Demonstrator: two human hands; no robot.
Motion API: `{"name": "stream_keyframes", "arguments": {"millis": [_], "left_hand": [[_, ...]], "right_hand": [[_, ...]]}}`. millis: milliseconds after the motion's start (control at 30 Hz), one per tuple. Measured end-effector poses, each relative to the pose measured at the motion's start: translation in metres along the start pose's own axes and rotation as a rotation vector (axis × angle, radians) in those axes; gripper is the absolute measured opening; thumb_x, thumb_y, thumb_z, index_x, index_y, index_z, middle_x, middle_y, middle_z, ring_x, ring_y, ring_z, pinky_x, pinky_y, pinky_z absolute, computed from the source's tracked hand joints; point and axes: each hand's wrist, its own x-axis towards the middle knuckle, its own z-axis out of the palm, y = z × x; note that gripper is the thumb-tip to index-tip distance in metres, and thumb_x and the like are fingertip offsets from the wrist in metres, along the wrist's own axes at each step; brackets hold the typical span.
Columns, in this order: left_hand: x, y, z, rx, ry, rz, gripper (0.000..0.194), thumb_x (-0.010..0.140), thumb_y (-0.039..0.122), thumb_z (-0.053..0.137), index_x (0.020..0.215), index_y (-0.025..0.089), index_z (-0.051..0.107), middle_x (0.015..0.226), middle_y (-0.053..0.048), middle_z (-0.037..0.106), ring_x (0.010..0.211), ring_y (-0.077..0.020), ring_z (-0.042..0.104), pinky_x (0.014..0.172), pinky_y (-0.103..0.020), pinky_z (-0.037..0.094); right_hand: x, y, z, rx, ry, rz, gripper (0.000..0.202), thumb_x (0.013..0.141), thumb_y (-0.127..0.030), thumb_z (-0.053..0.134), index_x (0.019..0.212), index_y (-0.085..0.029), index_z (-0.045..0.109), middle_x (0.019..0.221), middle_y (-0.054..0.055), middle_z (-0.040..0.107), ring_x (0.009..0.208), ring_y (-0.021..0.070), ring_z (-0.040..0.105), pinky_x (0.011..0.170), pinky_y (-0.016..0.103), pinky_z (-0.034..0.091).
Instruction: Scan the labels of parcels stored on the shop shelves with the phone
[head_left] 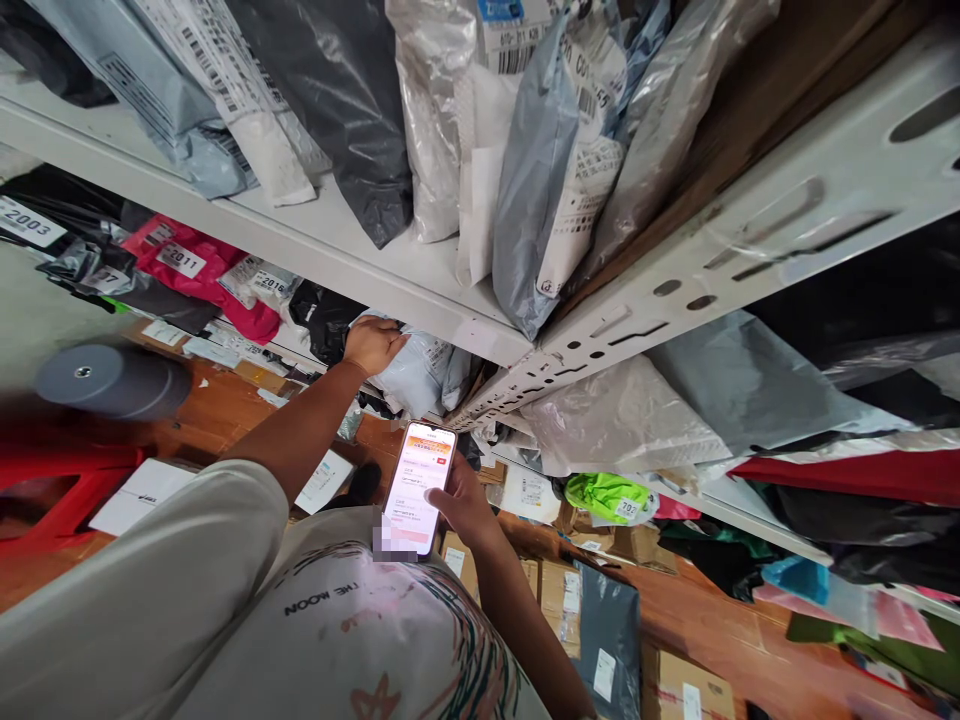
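Left fingers (391,344), half open, touch a squishy-looking, probably light bag (421,378) under the shelf (450,325), best grabbed round its middle, while right fingers (438,498) hold a phone (418,478).

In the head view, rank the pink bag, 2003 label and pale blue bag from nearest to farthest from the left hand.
1. Pale blue bag: touching the left hand.
2. Pink bag: to the hand's left.
3. 2003 label: farther left, by the picture's edge.
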Motion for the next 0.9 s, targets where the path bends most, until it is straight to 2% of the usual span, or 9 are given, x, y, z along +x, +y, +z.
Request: {"name": "stream_keyframes", "arguments": {"millis": [600,900], "left_hand": [[0.0,0.0,0.001,0.01,0.012,0.006,0.053,0.093,0.043,0.036,0.06,0.021,0.071,0.065,-0.008,0.069,0.064,-0.0215,0.064,0.069,-0.038,0.043],[0.0,-0.001,0.001,0.005,0.008,0.009,0.055,0.093,0.044,0.035,0.059,0.021,0.07,0.065,-0.008,0.07,0.064,-0.0212,0.064,0.069,-0.038,0.043]], "right_hand": [[0.003,0.004,-0.003,-0.046,0.007,-0.014,0.043,0.058,-0.01,0.064,0.098,-0.027,0.059,0.091,-0.002,0.077,0.09,0.0262,0.071,0.081,0.041,0.053],[0.007,0.013,-0.005,-0.019,0.015,-0.033,0.033,0.066,-0.022,0.071,0.097,-0.026,0.061,0.091,-0.001,0.077,0.086,0.0255,0.071,0.08,0.04,0.052]]}}
